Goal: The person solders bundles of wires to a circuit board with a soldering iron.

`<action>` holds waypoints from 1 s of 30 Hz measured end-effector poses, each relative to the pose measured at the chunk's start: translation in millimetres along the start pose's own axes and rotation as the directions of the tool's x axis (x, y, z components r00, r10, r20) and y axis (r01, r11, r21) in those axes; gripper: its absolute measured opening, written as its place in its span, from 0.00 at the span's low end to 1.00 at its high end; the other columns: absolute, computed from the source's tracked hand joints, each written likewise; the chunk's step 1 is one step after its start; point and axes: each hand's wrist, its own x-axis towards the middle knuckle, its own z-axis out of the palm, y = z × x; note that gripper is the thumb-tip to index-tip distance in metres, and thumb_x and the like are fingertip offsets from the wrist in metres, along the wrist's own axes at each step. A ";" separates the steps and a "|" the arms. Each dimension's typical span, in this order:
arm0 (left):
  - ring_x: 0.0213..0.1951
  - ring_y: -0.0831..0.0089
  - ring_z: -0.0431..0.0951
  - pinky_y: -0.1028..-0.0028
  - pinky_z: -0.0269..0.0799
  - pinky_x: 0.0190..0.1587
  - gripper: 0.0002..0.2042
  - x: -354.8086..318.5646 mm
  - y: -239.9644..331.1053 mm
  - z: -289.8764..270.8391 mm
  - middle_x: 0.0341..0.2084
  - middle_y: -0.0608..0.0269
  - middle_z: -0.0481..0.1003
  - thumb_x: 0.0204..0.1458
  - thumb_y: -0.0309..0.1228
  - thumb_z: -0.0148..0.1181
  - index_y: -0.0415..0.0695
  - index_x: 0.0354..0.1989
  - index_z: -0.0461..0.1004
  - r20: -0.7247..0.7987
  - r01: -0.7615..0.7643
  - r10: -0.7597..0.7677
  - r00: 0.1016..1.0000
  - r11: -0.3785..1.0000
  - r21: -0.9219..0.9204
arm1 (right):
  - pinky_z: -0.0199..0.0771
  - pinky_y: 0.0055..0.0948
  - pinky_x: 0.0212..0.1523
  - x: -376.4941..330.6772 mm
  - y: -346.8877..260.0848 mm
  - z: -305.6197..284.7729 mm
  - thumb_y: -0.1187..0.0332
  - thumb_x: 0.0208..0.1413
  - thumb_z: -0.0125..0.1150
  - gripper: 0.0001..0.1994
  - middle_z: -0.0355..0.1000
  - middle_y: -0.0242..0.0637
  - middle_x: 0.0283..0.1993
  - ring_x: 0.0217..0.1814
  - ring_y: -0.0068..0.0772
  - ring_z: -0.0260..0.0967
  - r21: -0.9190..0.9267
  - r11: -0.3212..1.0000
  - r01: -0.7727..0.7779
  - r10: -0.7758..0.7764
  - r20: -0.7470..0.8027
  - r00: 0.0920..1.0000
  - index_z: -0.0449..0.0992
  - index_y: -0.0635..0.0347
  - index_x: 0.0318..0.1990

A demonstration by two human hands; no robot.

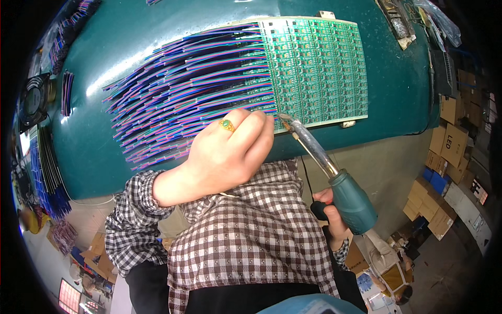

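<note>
Blue cloth [306,306], soldering iron [354,203], stacked cartons [454,145]

Green table [395,81]: circuit-board panel [319,73], blue-pink wires [183,89], small wire bundle [67,94] far left.

Checked sleeves [133,230], brown checked apron [251,235], gold ring [226,125]

A circuit board [319,73] is lying on the table [392,91], wires [183,89] extending left from it; the left hand [230,149] is sitting over their near-side right ends, a soldering iron [351,199] is slanting just right of it, and a fan [34,99] is standing left of a wire bundle [67,93]
</note>
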 end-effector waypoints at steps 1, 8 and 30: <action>0.32 0.66 0.76 0.72 0.75 0.33 0.19 0.2 0.0 0.0 0.36 0.57 0.73 0.39 0.25 0.59 0.32 0.43 0.78 0.000 0.001 -0.001 1.000 1.000 -0.002 | 0.82 0.36 0.45 -0.4 0.2 -0.5 0.71 0.46 0.77 0.29 0.79 0.47 0.36 0.40 0.37 0.80 -0.001 1.000 -0.001 0.001 0.000 1.000 0.69 0.76 0.52; 0.32 0.66 0.76 0.72 0.75 0.33 0.18 -0.2 -0.4 0.7 0.36 0.57 0.74 0.39 0.25 0.59 0.33 0.42 0.78 -0.010 -0.005 0.005 1.000 1.000 0.004 | 0.82 0.38 0.46 -4.6 1.4 0.0 0.70 0.47 0.76 0.29 0.79 0.47 0.36 0.41 0.38 0.80 0.052 0.999 -0.013 0.014 -0.013 1.000 0.68 0.76 0.53; 0.28 0.72 0.70 0.77 0.70 0.25 0.15 2.2 -8.3 5.9 0.30 0.63 0.67 0.39 0.27 0.59 0.36 0.38 0.76 -0.080 -0.046 0.046 0.996 0.999 0.001 | 0.78 0.41 0.48 -0.1 -15.5 6.5 0.62 0.56 0.64 0.17 0.70 0.44 0.35 0.41 0.37 0.71 0.011 0.993 -0.121 0.121 0.031 0.992 0.70 0.70 0.38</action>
